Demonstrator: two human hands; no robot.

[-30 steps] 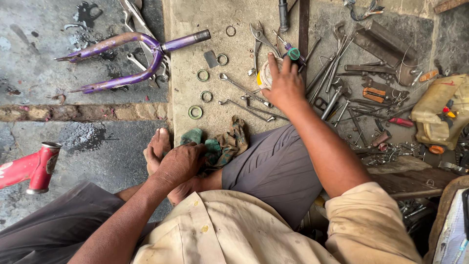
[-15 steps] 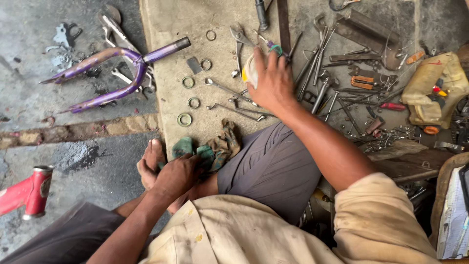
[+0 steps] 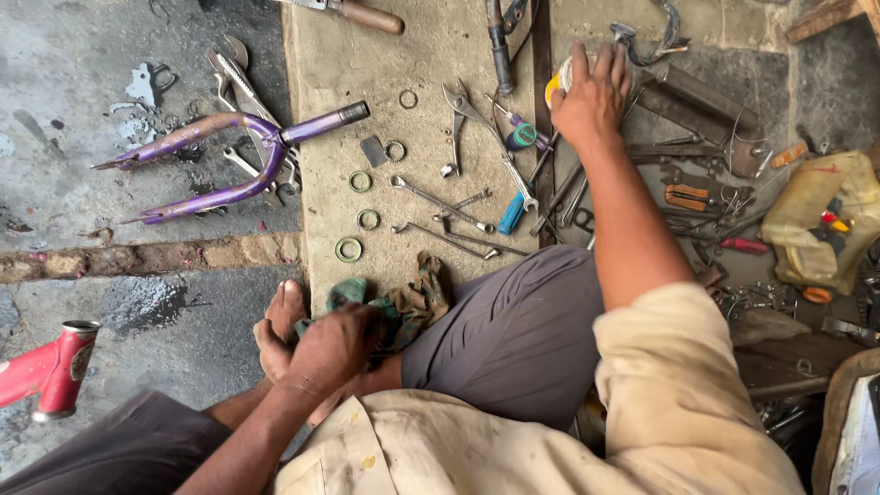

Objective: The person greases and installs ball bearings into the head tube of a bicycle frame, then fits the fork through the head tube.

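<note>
The small round tin (image 3: 557, 82) sits at the upper middle of the frame, under the right hand (image 3: 591, 96), whose fingers curl over it. The left hand (image 3: 330, 353) clutches a rag (image 3: 408, 298) near the foot.

The bicycle fork (image 3: 229, 160) was purple with a bare grey steel tube at its end. Left of the fork and lower down, a frame piece (image 3: 50, 371) was red with a silver rim. Right of the fork, the rings (image 3: 348, 248) were greenish grey, the rag (image 3: 403, 302) was mottled green and brown, one screwdriver (image 3: 511, 213) had a blue handle, and the tub (image 3: 557, 84) was white with a yellow edge. The trousers (image 3: 513, 339) were grey, the shirt (image 3: 513, 440) cream with stains.
</note>
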